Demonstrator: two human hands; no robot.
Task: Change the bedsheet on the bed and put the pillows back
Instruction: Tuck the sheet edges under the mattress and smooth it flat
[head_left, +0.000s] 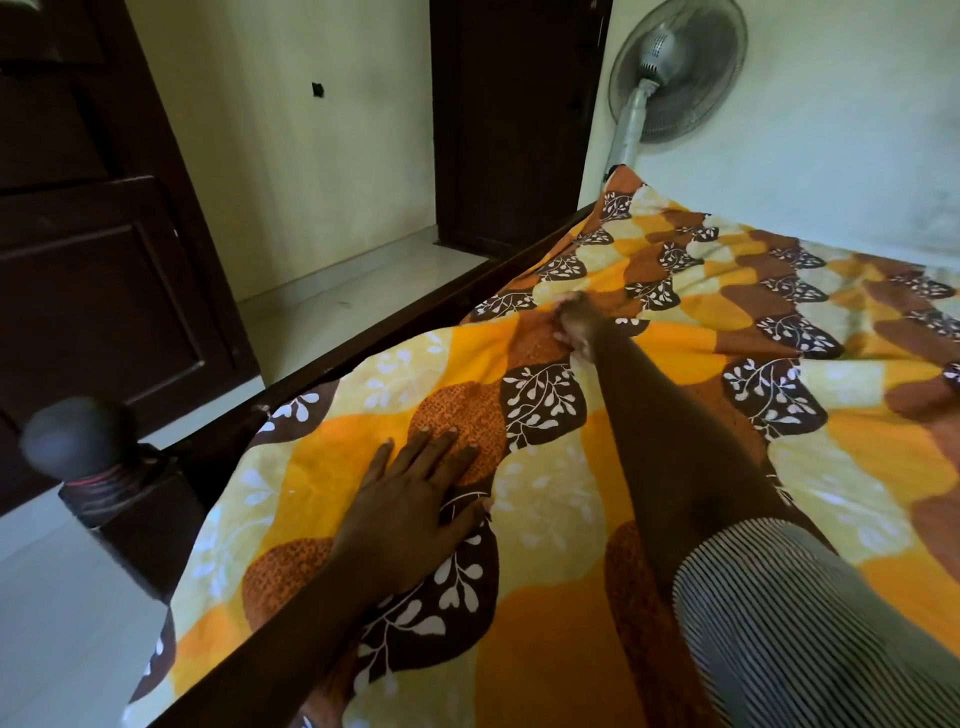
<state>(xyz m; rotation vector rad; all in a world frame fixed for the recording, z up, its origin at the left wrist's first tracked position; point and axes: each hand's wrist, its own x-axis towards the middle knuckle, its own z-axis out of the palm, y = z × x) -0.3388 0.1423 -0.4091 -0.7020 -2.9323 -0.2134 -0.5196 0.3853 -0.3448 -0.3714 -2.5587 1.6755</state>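
An orange, yellow and brown bedsheet with white leaf prints covers the bed and lies wrinkled toward the far side. My left hand lies flat on it near the bed's left edge, fingers straight and spread. My right arm stretches farther out, and my right hand grips a fold of the sheet near the left edge, its fingers curled into the cloth and blurred. No pillows are in view.
The dark wooden bed frame runs along the left edge, with a round-topped bedpost at the near corner. A standing fan is against the wall behind the bed. A dark door and pale floor lie left.
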